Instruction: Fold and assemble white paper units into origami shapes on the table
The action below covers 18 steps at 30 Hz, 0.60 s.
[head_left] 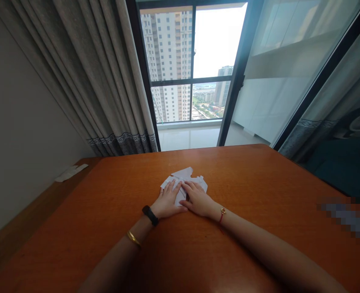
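Note:
Several white paper pieces [182, 173] lie together on the brown wooden table, some overlapping and with angular, uneven edges. My left hand [168, 202] rests on the left part of the paper, palm down with its fingers stretched forward. On the right part of the paper lies my right hand [198, 200], its fingers reaching toward the left and also laid flat. The two thumbs come close together at the near edge of the paper. What lies beneath both palms is hidden.
The table [112, 228] spreads wide around my arms. At its left, by the wall, lies a flat pale strip [71, 173]. A grey curtain [106, 81] hangs beyond the far left edge, next to a dark-framed glass door [241, 81]. A pixelated patch covers the right side.

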Tool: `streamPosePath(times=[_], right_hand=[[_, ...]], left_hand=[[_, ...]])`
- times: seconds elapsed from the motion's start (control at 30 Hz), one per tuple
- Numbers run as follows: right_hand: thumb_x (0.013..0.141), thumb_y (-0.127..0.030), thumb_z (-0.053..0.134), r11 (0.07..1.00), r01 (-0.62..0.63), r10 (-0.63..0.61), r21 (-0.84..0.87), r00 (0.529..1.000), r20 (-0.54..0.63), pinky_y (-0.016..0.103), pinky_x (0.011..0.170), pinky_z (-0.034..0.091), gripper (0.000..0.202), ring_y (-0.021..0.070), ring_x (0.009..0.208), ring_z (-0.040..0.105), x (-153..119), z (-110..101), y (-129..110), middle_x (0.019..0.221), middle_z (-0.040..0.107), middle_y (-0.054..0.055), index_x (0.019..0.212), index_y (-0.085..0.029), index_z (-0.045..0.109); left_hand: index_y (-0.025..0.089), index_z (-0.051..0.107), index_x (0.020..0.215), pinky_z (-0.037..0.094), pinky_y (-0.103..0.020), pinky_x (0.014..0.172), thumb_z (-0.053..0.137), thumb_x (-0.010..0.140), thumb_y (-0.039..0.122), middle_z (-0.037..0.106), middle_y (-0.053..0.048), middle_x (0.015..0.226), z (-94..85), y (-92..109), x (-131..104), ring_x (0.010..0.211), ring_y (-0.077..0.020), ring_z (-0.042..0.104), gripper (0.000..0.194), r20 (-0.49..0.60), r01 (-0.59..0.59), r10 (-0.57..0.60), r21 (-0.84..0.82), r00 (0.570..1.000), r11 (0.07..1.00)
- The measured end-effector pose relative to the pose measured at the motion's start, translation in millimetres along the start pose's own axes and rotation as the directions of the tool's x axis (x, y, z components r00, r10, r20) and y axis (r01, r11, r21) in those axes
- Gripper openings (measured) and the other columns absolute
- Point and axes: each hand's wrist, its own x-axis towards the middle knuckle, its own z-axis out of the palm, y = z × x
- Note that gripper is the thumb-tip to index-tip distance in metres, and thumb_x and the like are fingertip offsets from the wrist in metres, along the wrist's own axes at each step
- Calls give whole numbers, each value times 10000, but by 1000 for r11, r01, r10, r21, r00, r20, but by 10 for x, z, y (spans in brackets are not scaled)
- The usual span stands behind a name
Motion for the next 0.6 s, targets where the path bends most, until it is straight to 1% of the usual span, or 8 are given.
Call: streamPosePath(times=[0.07, 0.13, 0.23, 0.3, 0.37, 0.43, 0.5, 0.6], right_hand=[[797, -528, 621, 996, -84, 84, -14, 996, 11, 533, 1129, 154, 767, 358, 1386, 249, 43, -99, 22, 1515, 336, 152, 1439, -183, 381], [723, -557, 680, 977, -208, 209, -36, 977, 33, 591, 1100, 147, 864, 399, 1389, 209, 55, -215, 65, 1527, 298, 166, 1443, -201, 363], [593, -538, 778, 943, -328, 331, -48, 941, 75, 611, 1008, 277, 979, 445, 1312, 315, 45, -352, 181, 1444, 381, 224, 1410, -166, 388], [531, -511, 819, 932, -359, 361, -38, 927, 101, 562, 931, 374, 965, 444, 1224, 419, 36, -394, 275, 1339, 468, 238, 1340, -137, 450], [511, -486, 836, 928, -372, 371, -13, 919, 135, 465, 871, 434, 897, 397, 1137, 509, 29, -403, 361, 1249, 535, 217, 1261, -130, 497], [527, -457, 834, 928, -373, 364, 20, 916, 168, 380, 801, 461, 802, 333, 1032, 582, 27, -396, 425, 1158, 598, 175, 1197, -147, 521], [555, -433, 823, 925, -377, 361, 47, 912, 194, 339, 728, 467, 692, 291, 924, 621, 31, -387, 460, 1060, 645, 134, 1131, -168, 546], [596, -475, 792, 922, -381, 365, 62, 913, 184, 344, 736, 466, 670, 295, 942, 614, 38, -377, 459, 1105, 629, 146, 1141, -166, 551]], left_hand=[[199, 162, 1530, 124, -533, 1151, 681, 725, 580, 115, -169, 1592, -32, -28, 21, 1457, -345, 110, 1030, -63, 41, -40, 13, 997, 999], [187, 235, 1510, 173, -504, 1141, 699, 709, 563, 257, -175, 1543, -86, -40, 25, 1416, -351, 225, 999, -117, 85, -81, 24, 990, 996], [179, 369, 1446, 301, -451, 1072, 724, 696, 500, 458, -167, 1404, -166, -23, 2, 1298, -350, 402, 889, -143, 123, -118, 26, 983, 992], [179, 439, 1387, 389, -388, 981, 724, 703, 452, 553, -146, 1303, -195, -4, -25, 1211, -325, 492, 790, -135, 127, -124, 19, 983, 992], [185, 491, 1318, 435, -330, 870, 716, 716, 402, 631, -115, 1174, -206, 6, -55, 1100, -290, 573, 679, -121, 125, -123, 10, 985, 992], [200, 544, 1216, 439, -294, 767, 696, 734, 356, 677, -70, 1017, -210, -3, -83, 966, -256, 629, 529, -109, 127, -126, 2, 986, 992], [222, 590, 1078, 416, -269, 684, 660, 760, 321, 682, -27, 892, -216, -26, -105, 858, -224, 645, 340, -99, 131, -131, -7, 986, 991], [223, 609, 888, 379, -254, 626, 604, 796, 298, 672, -11, 838, -229, -52, -127, 798, -198, 638, 118, -97, 139, -140, -20, 985, 990]])
